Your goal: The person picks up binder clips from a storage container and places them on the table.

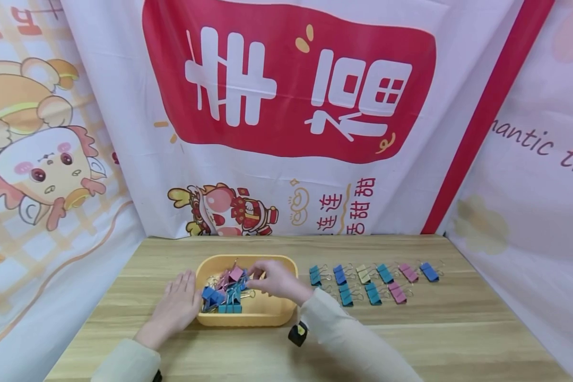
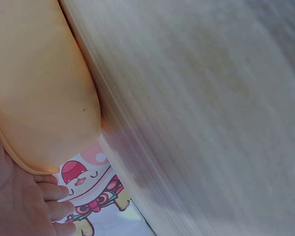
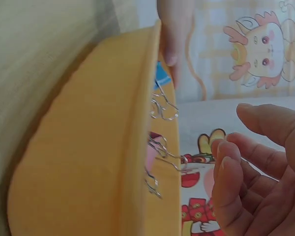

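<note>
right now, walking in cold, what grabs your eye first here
The yellow tray near the front of the wooden table stands out, heaped with coloured binder clips. The left hand rests flat against the tray's left side while the right hand reaches into the heap, fingers curled. To the tray's right, two rows of sorted clips lie in blue, teal, pink and pale yellow.

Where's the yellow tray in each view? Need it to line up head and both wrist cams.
Head: yellow tray sits low centre on the wooden table, between both hands, binder clips inside.
Left wrist: tray's outer wall fills the upper left, beside the left hand.
Right wrist: tray seen edge-on, left and centre, wire clip handles poking past its rim.
Shared landmark: the cartoon backdrop behind the table.
</note>
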### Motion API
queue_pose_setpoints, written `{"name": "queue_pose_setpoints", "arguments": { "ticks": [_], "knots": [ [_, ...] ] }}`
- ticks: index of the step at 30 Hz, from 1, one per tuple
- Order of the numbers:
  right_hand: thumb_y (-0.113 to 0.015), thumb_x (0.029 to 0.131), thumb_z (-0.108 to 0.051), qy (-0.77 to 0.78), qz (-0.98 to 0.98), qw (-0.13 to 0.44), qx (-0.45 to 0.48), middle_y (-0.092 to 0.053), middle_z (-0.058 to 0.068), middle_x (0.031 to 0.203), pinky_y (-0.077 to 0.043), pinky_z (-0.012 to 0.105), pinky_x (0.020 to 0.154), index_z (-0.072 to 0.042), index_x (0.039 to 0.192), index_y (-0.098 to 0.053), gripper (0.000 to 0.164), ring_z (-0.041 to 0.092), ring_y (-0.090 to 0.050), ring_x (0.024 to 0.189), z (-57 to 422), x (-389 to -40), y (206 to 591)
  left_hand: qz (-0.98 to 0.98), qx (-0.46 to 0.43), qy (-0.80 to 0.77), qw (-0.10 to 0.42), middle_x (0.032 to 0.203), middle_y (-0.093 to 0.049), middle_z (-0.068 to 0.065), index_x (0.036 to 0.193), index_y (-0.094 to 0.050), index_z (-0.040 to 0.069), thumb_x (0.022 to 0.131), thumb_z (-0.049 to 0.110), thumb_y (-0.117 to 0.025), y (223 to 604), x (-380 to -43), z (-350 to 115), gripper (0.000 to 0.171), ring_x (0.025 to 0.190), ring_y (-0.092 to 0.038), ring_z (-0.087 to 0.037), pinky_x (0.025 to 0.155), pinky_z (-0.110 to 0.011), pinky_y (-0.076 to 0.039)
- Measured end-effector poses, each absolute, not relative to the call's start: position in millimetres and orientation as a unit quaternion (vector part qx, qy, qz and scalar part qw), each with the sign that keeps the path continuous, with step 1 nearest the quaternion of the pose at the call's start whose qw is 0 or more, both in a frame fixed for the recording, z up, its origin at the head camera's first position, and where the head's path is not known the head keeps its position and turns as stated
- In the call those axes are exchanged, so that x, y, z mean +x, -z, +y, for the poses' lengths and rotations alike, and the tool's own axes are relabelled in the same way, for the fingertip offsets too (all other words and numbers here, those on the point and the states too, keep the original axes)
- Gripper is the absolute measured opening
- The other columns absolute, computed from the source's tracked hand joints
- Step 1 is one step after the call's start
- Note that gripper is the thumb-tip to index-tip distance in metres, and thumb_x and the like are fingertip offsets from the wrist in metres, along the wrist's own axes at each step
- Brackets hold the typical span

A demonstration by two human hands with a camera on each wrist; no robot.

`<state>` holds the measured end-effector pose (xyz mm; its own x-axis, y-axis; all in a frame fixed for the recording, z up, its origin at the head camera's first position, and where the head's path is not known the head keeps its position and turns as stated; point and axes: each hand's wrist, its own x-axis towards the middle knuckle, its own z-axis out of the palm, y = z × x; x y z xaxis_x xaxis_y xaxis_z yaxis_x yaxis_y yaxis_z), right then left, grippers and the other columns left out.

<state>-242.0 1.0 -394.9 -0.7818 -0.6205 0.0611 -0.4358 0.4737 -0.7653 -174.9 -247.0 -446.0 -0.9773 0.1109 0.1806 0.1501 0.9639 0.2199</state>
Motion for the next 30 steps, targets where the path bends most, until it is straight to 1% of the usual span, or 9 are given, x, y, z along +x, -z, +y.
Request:
{"name": "queue_pose_setpoints", "arguments": {
  "ticks": [6,9,14,24,27,30],
  "knots": [
    [-0.068,0.085,-0.019,0.414,0.845,0.135,-0.31,-0.056,-0.004,0.077,-0.05,0.026,0.047,-0.006,0.104,-0.062,0.024,0.021,-0.059,0.063,-12.3,-238.5,408.0,-0.987,-0.067,0.116,0.083,0.141,-0.02,-0.035,0.135,-0.022,-0.019,0.098,0.024,-0.033,447.0,-175.4,-246.6,0.057,0.129,-0.017,-0.051,0.104,-0.059,-0.014],
    [-0.069,0.084,-0.017,0.421,0.839,0.152,-0.307,-0.056,-0.003,0.077,-0.051,0.028,0.047,-0.006,0.104,-0.061,0.025,0.022,-0.059,0.062,-18.0,-238.5,415.7,-0.987,-0.067,0.118,0.082,0.141,-0.019,-0.035,0.135,-0.022,-0.019,0.098,0.023,-0.033,447.2,-175.6,-246.2,0.057,0.129,-0.017,-0.051,0.104,-0.059,-0.013],
    [-0.07,0.082,-0.016,0.433,0.833,0.184,-0.29,-0.056,-0.001,0.077,-0.05,0.028,0.047,-0.007,0.108,-0.059,0.03,0.021,-0.057,0.059,-24.6,-237.3,426.0,-0.987,-0.066,0.122,0.081,0.141,-0.019,-0.035,0.135,-0.021,-0.019,0.098,0.022,-0.034,446.3,-175.4,-245.1,0.057,0.129,-0.016,-0.051,0.104,-0.059,-0.011],
    [-0.07,0.082,-0.016,0.422,0.839,0.195,-0.282,-0.057,-0.001,0.077,-0.049,0.026,0.049,-0.008,0.121,-0.057,0.041,0.019,-0.058,0.058,-37.1,-233.9,432.3,-0.987,-0.065,0.118,0.083,0.141,-0.019,-0.035,0.135,-0.021,-0.019,0.098,0.022,-0.034,446.1,-174.5,-245.7,0.057,0.128,-0.017,-0.051,0.104,-0.059,-0.013],
    [-0.069,0.083,-0.015,0.418,0.843,0.187,-0.284,-0.057,-0.002,0.076,-0.048,0.025,0.049,-0.01,0.121,-0.058,0.04,0.018,-0.057,0.058,-40.4,-232.0,431.7,-0.988,-0.064,0.116,0.084,0.141,-0.019,-0.035,0.135,-0.022,-0.019,0.098,0.022,-0.034,445.9,-174.3,-245.9,0.057,0.128,-0.017,-0.051,0.104,-0.059,-0.013],
    [-0.067,0.085,-0.013,0.42,0.843,0.181,-0.283,-0.057,-0.001,0.074,-0.047,0.025,0.047,-0.009,0.115,-0.061,0.031,0.019,-0.057,0.056,-42.9,-231.0,431.5,-0.988,-0.065,0.115,0.085,0.141,-0.019,-0.035,0.135,-0.022,-0.019,0.098,0.022,-0.034,445.7,-173.9,-246.0,0.057,0.128,-0.017,-0.051,0.104,-0.059,-0.013]
  ]
}}
